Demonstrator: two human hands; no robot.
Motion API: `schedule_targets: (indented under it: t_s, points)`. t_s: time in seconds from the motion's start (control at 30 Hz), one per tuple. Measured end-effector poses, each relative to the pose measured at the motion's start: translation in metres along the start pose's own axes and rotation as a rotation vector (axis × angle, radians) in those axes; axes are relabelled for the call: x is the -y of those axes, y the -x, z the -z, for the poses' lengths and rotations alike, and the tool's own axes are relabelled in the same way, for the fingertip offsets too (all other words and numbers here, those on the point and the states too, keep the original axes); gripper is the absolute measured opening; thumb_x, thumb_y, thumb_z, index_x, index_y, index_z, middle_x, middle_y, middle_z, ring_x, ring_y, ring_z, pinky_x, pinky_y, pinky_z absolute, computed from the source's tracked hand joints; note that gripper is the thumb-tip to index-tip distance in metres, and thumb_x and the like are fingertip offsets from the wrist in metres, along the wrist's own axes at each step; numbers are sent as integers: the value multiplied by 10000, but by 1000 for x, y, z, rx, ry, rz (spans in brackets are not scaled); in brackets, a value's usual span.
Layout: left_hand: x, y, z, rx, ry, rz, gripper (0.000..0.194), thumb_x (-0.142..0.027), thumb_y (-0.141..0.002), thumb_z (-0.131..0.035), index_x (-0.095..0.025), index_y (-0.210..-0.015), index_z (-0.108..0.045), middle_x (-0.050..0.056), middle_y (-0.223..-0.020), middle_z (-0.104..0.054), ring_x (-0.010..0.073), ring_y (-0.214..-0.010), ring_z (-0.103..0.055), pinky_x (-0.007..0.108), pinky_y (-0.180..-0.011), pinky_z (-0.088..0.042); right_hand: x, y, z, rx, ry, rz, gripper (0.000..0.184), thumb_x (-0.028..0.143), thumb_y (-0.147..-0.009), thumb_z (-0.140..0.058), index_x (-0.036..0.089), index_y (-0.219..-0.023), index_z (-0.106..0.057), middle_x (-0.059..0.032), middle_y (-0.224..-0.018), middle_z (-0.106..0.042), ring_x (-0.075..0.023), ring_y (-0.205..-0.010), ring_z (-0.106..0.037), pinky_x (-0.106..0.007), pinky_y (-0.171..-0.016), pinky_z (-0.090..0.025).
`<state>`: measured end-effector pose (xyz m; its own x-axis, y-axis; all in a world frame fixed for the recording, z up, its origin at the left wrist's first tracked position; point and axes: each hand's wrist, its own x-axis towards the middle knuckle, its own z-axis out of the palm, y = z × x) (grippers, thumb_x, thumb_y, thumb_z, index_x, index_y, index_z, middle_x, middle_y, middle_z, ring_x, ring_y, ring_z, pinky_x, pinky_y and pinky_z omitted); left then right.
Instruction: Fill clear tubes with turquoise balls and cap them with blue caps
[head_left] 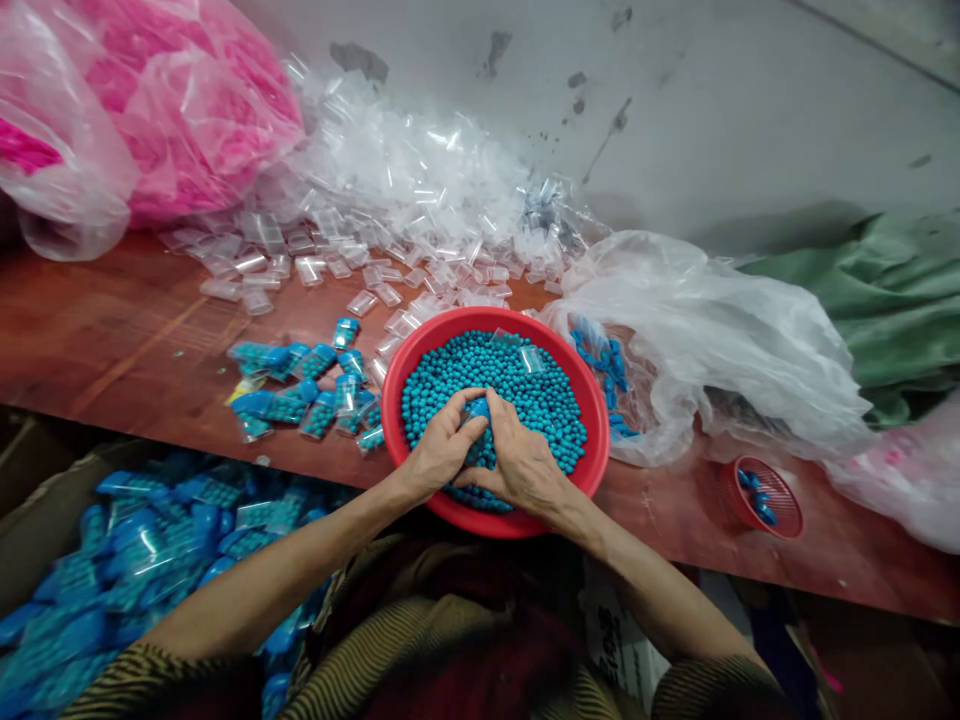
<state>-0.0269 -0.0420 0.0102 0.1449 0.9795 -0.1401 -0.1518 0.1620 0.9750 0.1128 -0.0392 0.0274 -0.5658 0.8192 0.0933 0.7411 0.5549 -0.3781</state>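
In the head view, the left hand (441, 446) and right hand (523, 462) grasp a blue-capped container (477, 410) between their fingers, over blue beads (559, 412) in a red basin (598, 420) on the desk (667, 510). Its blue part shows between the fingertips; fingers hide too much to tell its long axis.

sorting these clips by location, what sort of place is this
Probably a small packing workshop: a heap of clear tubes, a red bowl of blue beads, and a box of filled packs.
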Motion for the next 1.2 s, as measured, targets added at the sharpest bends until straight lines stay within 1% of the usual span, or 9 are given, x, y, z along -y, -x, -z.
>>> schedule_targets:
  t_s: [0.17,0.33,0.5,0.63,0.73,0.87,1.0,1.1,1.2]
  points:
    - [-3,2,-4,-11,-13,-1,280,-301,-785,-536,-172,-1032,-512,-50,-675,-468,80,-597,-406,201,-575,-347,-1,1,-8,-59,52,-5,873,507,-731,-613,73,-1387,-234,-247,-1171,-532,-327,-898,-628,-428,-623,-540]
    - [-6,2,-9,-73,-14,-9,193,-291,-787,-522,-186,-945,-489,-55,-670,-450,76,-583,-393,196,-566,-338,-4,-4,-11,-147,1,72,818,436,-697,-620,74,-1344,-273,-188,-1058,-556,-292,-844,-618,-416,-647,-539]
    - [-2,3,-9,-122,-155,-136,121,-254,-808,-479,-197,-915,-490,-30,-730,-494,100,-644,-455,221,-623,-380,-10,-5,-22,-157,-12,142,857,454,-700,-611,64,-1357,-222,-198,-1067,-528,-305,-865,-602,-418,-622,-538]
    - [-5,4,-11,-129,-351,-197,137,-216,-827,-443,-202,-951,-499,-6,-783,-550,133,-703,-515,256,-676,-401,-9,0,-29,-203,-53,75,877,412,-736,-603,94,-1395,-118,-210,-1098,-512,-289,-838,-612,-403,-608,-541]
    - [-12,5,-6,-107,-500,-171,187,-242,-846,-427,-198,-1013,-498,1,-753,-563,158,-689,-540,274,-655,-397,-6,-2,-19,-108,-105,66,876,363,-771,-594,130,-1426,-61,-226,-1210,-460,-276,-889,-616,-404,-658,-550]
    - [-25,6,31,-180,-681,-251,260,-263,-861,-429,-206,-1100,-514,29,-867,-617,177,-774,-575,287,-723,-410,1,-20,8,8,-139,153,888,391,-793,-606,193,-1459,-53,-215,-1374,-344,-297,-1071,-559,-452,-807,-524]
    - [-28,-2,102,-428,-876,-214,290,-282,-842,-464,-189,-1100,-558,48,-879,-630,197,-795,-574,304,-760,-407,26,-53,19,-47,-96,317,771,368,-834,-580,199,-1451,-151,-174,-1299,-475,-303,-1155,-504,-490,-945,-426]
    - [-19,-13,156,-567,-1001,-139,327,-267,-826,-473,-167,-1123,-564,68,-862,-626,220,-822,-566,322,-781,-404,57,-80,2,53,52,443,717,357,-828,-592,128,-1418,-255,-179,-1179,-573,-311,-1095,-531,-472,-926,-417]
    - [-6,-23,194,-633,-1152,-104,311,-241,-824,-459,-146,-1084,-600,119,-971,-619,250,-937,-551,354,-854,-388,82,-102,-31,183,323,498,634,314,-841,-559,63,-1379,-336,-215,-1102,-601,-317,-981,-569,-491,-883,-417]
